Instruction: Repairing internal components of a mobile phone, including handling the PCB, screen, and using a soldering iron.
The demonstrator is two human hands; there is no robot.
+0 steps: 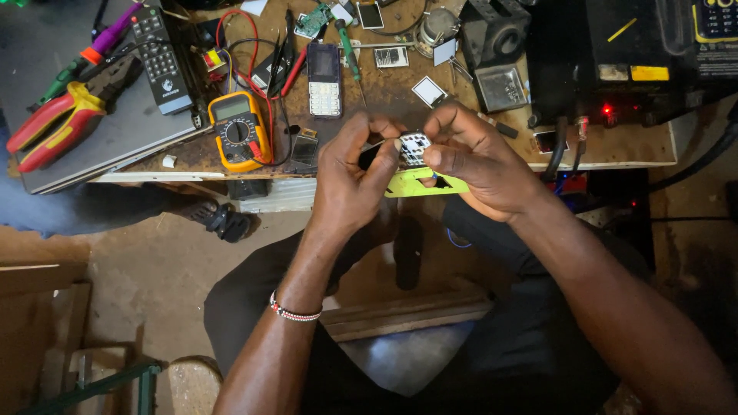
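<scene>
Left hand: left hand [355, 178] raised in front of the bench edge, fingers curled, thumb and forefinger pinched on the left side of a small keypad piece [414, 147]; a beaded bracelet [293, 311] sits on the wrist.
Right hand: right hand [478, 164] closed on the right side of the same keypad piece, fingertips on its top edge, thumb below.
Keypad piece: small, pale keys on a dark ground, held between both hands just off the near edge of the workbench [630, 150], above the lap.
Green part: a flat yellow-green plastic part [425, 184] lies under the hands, touching the right palm; which hand bears it, cannot tell.
Dark object: something black [370, 156] shows between the left fingers; kind not clear.
Bench, centre: a button phone [324, 79] lies face up, behind the hands; a green-handled screwdriver [350, 48] just to its right.
Bench, left: yellow multimeter [240, 129] with red and black leads, near the edge; black remote control [159, 58] beyond it; red-and-yellow pliers [54, 123] on a grey laptop [134, 131].
Bench, right: black box unit [615, 58] with a red light, well apart from the hands.
Floor: a sandalled foot [223, 220] under the bench, to the left.
</scene>
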